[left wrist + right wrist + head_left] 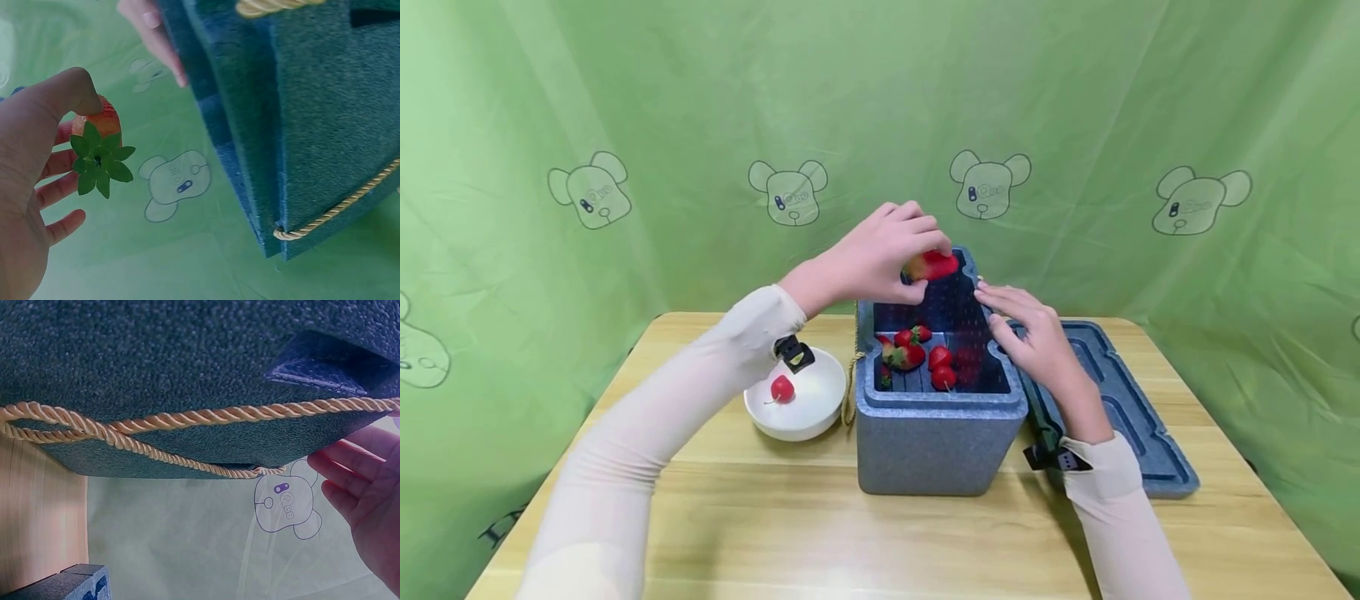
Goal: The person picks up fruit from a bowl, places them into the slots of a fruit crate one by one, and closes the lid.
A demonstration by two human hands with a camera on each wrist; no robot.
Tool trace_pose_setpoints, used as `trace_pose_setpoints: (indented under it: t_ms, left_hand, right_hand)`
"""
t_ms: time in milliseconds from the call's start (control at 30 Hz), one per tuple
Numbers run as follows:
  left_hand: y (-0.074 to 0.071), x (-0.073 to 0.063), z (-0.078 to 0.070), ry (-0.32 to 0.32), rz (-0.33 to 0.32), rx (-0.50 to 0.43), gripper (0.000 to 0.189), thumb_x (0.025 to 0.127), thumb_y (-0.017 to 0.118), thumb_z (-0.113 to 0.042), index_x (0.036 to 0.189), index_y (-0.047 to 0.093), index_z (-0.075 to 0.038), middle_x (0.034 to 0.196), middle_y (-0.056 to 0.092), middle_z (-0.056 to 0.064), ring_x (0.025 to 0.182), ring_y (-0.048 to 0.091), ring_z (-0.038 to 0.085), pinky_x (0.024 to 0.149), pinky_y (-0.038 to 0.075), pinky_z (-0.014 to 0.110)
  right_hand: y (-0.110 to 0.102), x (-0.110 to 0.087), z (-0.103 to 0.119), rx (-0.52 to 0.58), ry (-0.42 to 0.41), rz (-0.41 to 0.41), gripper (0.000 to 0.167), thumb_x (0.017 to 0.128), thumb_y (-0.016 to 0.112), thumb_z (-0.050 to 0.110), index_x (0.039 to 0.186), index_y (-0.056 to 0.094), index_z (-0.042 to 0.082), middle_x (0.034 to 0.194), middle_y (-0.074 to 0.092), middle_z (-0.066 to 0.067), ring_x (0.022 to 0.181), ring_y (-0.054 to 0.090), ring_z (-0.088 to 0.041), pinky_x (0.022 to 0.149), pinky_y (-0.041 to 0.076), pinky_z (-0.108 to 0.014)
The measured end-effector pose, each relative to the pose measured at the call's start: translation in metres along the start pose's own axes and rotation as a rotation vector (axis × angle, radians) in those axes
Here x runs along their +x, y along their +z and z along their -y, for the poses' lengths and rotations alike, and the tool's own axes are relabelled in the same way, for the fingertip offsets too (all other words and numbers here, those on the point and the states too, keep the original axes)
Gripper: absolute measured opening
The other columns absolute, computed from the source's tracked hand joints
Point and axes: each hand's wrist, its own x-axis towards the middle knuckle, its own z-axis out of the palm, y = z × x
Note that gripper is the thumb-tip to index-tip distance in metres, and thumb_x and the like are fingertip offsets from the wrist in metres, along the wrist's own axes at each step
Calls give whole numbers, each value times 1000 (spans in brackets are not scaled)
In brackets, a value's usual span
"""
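Note:
High over the back of a grey-blue foam box (925, 450), my left hand (887, 250) pinches a strawberry (937, 265) between thumb and fingers. Its green leafy cap (100, 164) faces the camera in the left wrist view. My right hand (1033, 333) touches the box's right rim with fairly straight fingers. Inside the box lie several strawberries (907, 357) and small red cherries (942, 379), mostly toward the front and left.
Left of the box stands a white bowl (822, 385) holding one red cherry (782, 388). The box's lid (1150, 442) lies on the table at the right, partly under my right forearm. A twisted gold rope (212, 417) runs along the box's side. Behind hangs a green curtain (880, 100).

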Motion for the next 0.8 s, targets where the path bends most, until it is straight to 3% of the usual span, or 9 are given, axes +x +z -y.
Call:
trace_pose_setpoints:
  t_ms: [433,800]
  left_hand:
    - [7,8,-8,60,165,87,36,85,67,-23,120,66,-15,115,64,1,108,49,26,97,39,42]
    - [17,11,-18,130,274,145,30,85,65,-20,115,65,-15,100,60,0,101,48,25,91,39,41]
  right_hand:
    - [0,0,0,-3,4,5,36,99,58,10,134,67,7,143,62,-13,135,54,-35,111,40,-59]
    - [0,0,0,-3,14,12,36,100,57,11,135,67,9,144,62,-13,136,53,-35,111,40,-61]
